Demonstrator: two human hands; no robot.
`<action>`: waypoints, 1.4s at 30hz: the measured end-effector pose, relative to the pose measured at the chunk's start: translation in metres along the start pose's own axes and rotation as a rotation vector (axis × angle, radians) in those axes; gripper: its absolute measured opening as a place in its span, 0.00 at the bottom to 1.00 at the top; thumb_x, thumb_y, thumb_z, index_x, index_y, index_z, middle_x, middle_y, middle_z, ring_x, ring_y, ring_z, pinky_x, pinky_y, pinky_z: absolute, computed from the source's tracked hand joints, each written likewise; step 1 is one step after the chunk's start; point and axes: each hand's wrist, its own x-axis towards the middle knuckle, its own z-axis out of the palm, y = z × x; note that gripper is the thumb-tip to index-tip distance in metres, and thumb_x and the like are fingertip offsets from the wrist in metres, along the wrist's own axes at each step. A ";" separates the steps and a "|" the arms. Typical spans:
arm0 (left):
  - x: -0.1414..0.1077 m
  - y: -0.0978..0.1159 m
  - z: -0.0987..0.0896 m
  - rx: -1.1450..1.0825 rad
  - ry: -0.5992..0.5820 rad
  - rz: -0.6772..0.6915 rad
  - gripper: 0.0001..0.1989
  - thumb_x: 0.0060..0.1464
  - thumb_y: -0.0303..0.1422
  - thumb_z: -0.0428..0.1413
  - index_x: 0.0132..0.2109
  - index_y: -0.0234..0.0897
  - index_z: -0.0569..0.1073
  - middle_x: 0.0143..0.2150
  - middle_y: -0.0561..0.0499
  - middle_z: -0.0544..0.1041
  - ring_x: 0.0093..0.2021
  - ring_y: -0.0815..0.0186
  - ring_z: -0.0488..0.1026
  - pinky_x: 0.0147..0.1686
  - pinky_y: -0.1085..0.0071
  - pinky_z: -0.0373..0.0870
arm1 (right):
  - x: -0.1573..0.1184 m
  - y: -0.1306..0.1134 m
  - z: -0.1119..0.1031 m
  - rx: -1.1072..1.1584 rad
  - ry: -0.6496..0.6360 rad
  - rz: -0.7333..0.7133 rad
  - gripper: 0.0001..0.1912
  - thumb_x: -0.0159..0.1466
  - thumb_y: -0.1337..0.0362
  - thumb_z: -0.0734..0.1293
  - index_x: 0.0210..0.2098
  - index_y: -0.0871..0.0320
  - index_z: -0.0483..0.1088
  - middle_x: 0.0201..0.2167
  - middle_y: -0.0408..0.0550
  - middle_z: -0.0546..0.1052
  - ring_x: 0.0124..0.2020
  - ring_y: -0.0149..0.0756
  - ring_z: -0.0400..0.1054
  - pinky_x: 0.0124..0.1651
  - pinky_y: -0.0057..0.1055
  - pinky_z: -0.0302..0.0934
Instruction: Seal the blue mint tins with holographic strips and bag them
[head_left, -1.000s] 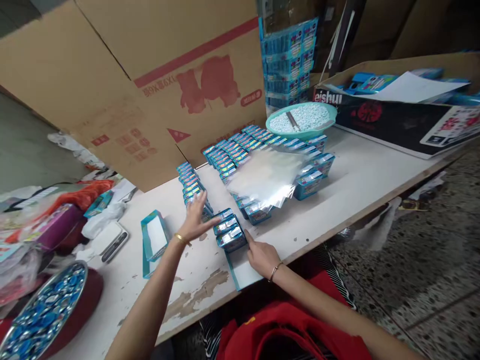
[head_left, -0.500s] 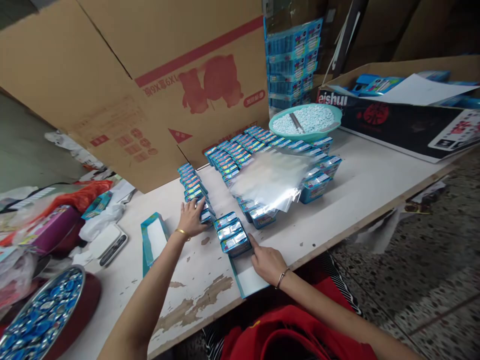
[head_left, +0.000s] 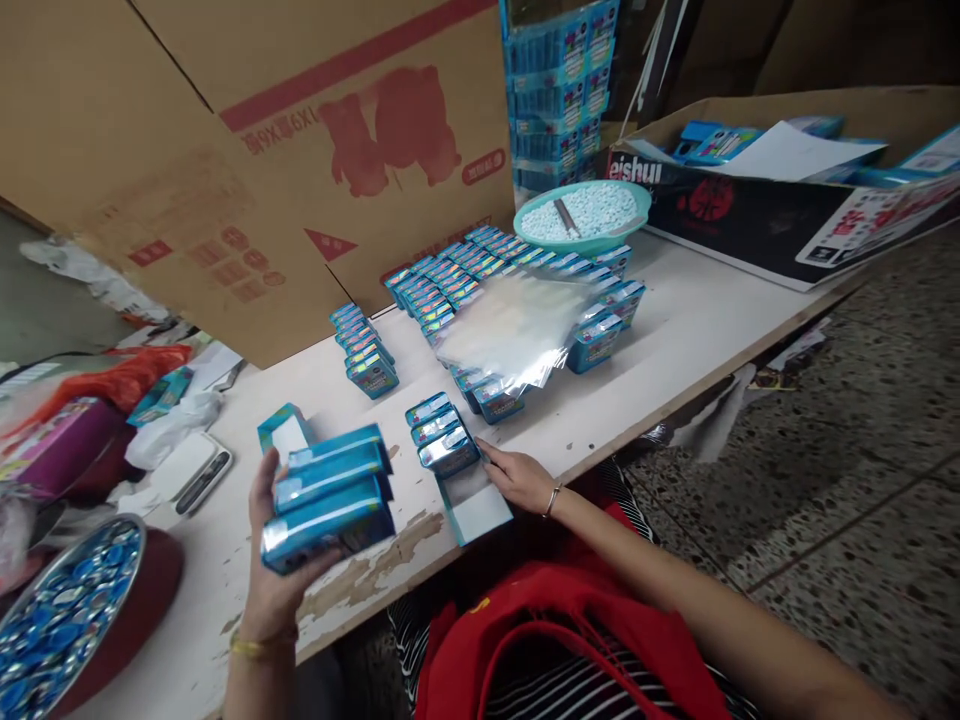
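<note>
My left hand (head_left: pixel 281 570) is closed around a row of three small blue boxes (head_left: pixel 330 500), lifted above the table's front left and tilted. On the table in front of me lies a shallow blue tray with a white inside (head_left: pixel 480 510). Three small blue boxes with shiny tops (head_left: pixel 442 432) fill its far end, and its near end shows bare. My right hand (head_left: pixel 521 480) grips the tray's right side, with the index finger stretched along the boxes. Left of it stands another blue tray (head_left: pixel 289 432), partly hidden behind the lifted boxes.
A short row of blue boxes (head_left: pixel 364 350) and a larger block of them (head_left: pixel 442 290) stand further back, clear plastic sheets (head_left: pixel 517 325) on top. Behind are a big carton (head_left: pixel 262 200), a turquoise basin of white pellets (head_left: pixel 630 225) and a black carton (head_left: pixel 735 220). A red bowl (head_left: pixel 161 570) sits left.
My left hand has picked up three boxes from the near end of the left row and carried them toward me. My right hand stays at the tray. The camera view has shifted.
</note>
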 end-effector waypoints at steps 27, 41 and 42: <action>-0.011 0.024 0.146 0.841 -0.550 0.452 0.47 0.44 0.47 0.63 0.68 0.41 0.54 0.71 0.38 0.50 0.70 0.39 0.42 0.65 0.39 0.32 | -0.022 -0.017 -0.023 0.005 -0.084 -0.100 0.25 0.70 0.65 0.53 0.65 0.59 0.55 0.48 0.54 0.76 0.45 0.39 0.71 0.46 0.32 0.61; 0.018 0.047 0.137 0.507 -0.615 0.479 0.35 0.59 0.45 0.53 0.69 0.51 0.49 0.72 0.42 0.48 0.71 0.47 0.42 0.64 0.38 0.43 | 0.145 0.037 -0.142 -0.412 0.189 0.047 0.28 0.67 0.46 0.58 0.61 0.51 0.64 0.68 0.49 0.56 0.69 0.50 0.42 0.66 0.50 0.35; 0.023 0.045 0.137 0.488 -0.626 0.478 0.33 0.59 0.45 0.53 0.68 0.51 0.52 0.71 0.41 0.49 0.71 0.47 0.43 0.64 0.38 0.44 | 0.147 0.040 -0.138 -0.417 0.190 0.049 0.26 0.67 0.47 0.57 0.61 0.49 0.64 0.68 0.48 0.56 0.69 0.49 0.43 0.67 0.50 0.35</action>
